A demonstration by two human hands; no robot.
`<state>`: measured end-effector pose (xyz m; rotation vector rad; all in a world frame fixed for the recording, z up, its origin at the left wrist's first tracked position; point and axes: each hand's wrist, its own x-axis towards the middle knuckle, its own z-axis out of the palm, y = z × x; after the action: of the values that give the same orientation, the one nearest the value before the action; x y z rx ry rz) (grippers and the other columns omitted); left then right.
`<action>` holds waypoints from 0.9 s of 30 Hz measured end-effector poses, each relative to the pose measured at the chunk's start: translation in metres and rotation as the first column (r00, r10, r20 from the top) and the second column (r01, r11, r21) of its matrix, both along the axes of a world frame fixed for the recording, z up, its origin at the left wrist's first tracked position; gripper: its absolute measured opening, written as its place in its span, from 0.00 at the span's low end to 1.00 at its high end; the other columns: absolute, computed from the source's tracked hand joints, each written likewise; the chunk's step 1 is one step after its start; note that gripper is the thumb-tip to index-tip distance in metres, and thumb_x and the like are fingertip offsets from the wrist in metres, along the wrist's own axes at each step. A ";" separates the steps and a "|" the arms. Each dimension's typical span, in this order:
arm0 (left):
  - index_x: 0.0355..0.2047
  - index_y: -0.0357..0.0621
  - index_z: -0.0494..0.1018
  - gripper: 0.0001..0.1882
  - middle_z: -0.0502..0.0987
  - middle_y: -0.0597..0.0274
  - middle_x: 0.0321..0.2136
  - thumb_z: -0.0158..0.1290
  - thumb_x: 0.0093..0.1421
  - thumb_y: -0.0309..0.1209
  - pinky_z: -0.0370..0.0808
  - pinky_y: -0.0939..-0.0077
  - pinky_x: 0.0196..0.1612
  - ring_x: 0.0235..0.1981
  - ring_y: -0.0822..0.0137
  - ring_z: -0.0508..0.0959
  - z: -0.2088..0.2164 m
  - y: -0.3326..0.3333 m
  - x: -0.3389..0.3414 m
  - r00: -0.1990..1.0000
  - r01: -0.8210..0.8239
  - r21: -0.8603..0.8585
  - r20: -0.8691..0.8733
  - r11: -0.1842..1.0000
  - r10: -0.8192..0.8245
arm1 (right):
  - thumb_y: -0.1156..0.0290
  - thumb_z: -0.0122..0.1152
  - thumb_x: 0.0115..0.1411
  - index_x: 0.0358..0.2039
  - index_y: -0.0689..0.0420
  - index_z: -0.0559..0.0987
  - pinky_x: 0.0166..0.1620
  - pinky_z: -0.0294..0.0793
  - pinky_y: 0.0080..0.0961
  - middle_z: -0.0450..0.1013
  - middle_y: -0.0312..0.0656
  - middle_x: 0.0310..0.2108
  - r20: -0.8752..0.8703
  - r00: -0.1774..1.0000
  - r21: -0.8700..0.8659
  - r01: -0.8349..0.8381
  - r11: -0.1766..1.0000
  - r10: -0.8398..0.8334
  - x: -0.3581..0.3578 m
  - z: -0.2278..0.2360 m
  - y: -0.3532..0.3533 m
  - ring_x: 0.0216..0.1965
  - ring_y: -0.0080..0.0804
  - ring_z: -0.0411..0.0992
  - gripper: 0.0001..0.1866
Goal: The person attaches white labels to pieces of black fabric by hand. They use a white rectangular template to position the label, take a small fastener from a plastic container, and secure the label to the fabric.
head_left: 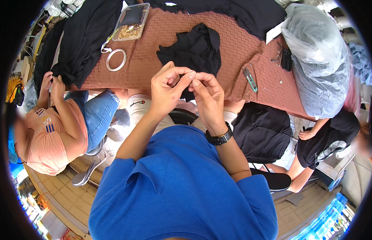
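Note:
My left hand [169, 86] and my right hand [208, 96] meet at the fingertips over the near edge of the table. Thumbs and forefingers of both are pinched together; whatever lies between them is too small to make out. A black watch circles my right wrist. Just beyond the hands, a crumpled black cloth [194, 46] lies on the brown textured table cover [154, 52], partly hidden by my fingers. To the right of it rest thread snips [250, 80] with green handles.
A clear plastic box [132, 22] holds small gold-coloured pieces. Near it lies a white ring-shaped roll [116, 60]. Eyeglasses [278, 54] sit beside a large plastic-wrapped bundle [318, 60]. A person in peach [54, 140] handles black cloth at left; another person in black [330, 136] sits at right.

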<state>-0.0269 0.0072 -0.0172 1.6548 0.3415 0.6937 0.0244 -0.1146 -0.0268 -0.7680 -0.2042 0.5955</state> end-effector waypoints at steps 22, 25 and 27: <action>0.28 0.42 0.81 0.05 0.72 0.58 0.45 0.65 0.49 0.22 0.68 0.66 0.47 0.47 0.57 0.68 -0.023 0.018 -0.036 0.994 0.073 0.618 -0.111 0.783 -0.005 | 0.74 0.58 0.70 0.40 0.61 0.75 0.34 0.76 0.17 0.79 0.41 0.30 0.496 0.859 -0.367 0.343 0.865 -0.131 0.079 0.019 -0.094 0.28 0.21 0.75 0.04; 0.27 0.42 0.81 0.05 0.72 0.59 0.45 0.65 0.49 0.22 0.69 0.67 0.47 0.47 0.56 0.69 -0.019 0.012 -0.034 0.993 0.099 0.620 -0.107 0.778 -0.041 | 0.75 0.59 0.69 0.40 0.61 0.75 0.34 0.76 0.16 0.79 0.41 0.31 0.528 0.839 -0.387 0.377 0.841 -0.133 0.080 0.021 -0.106 0.28 0.20 0.75 0.03; 0.27 0.42 0.81 0.05 0.72 0.59 0.45 0.65 0.49 0.22 0.69 0.68 0.46 0.47 0.57 0.69 -0.019 0.010 -0.033 0.990 0.133 0.620 -0.117 0.773 -0.077 | 0.76 0.60 0.69 0.40 0.61 0.76 0.34 0.76 0.16 0.79 0.40 0.31 0.513 0.849 -0.386 0.363 0.848 -0.130 0.074 0.023 -0.107 0.28 0.20 0.75 0.03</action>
<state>-0.0596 0.0174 -0.0363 2.3302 0.0651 0.6934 0.0983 -0.2216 -0.0042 -1.3956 -0.4066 0.1847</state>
